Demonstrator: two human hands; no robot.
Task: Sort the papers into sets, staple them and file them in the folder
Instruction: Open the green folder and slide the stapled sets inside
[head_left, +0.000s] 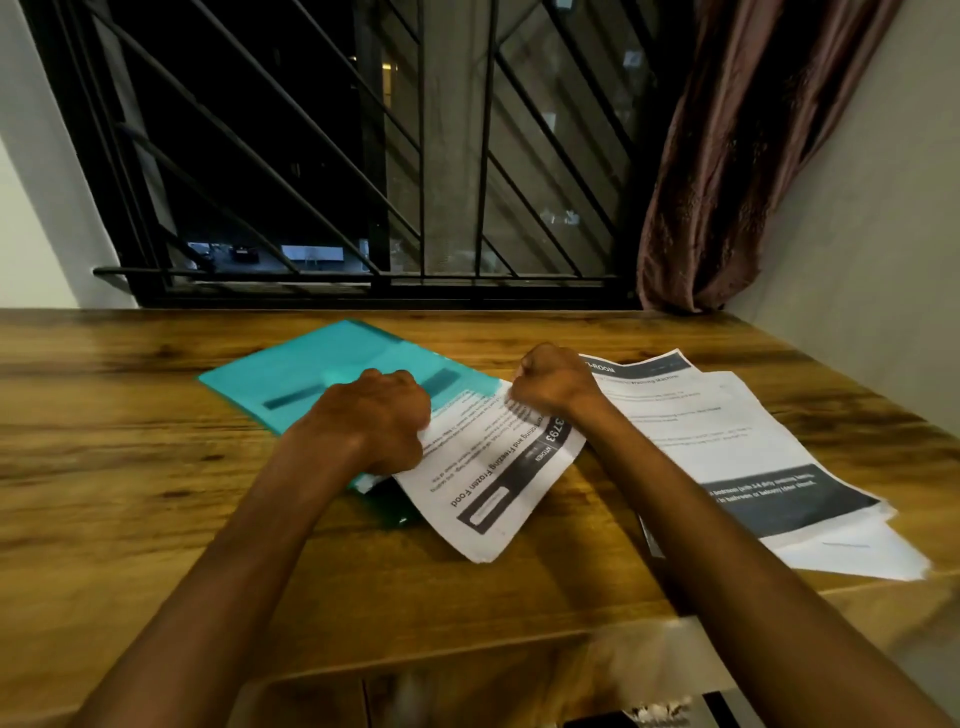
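A teal plastic folder (322, 369) lies flat on the wooden table (130, 415), left of centre. A printed sheet set headed "Frozen Food" (483, 483) lies at an angle, partly over the folder's right edge. My left hand (379, 415) grips the sheets' left edge with curled fingers, over the folder. My right hand (556, 382) pinches the sheets' far corner. More printed papers (737, 447) with dark header bands lie spread to the right, under my right forearm. No stapler shows.
A barred window (363, 156) runs behind the table and a brown curtain (727, 182) hangs at the right corner by the wall. A small dark green object (400, 512) peeks out beneath the folder's near edge. The table's near edge is blurred.
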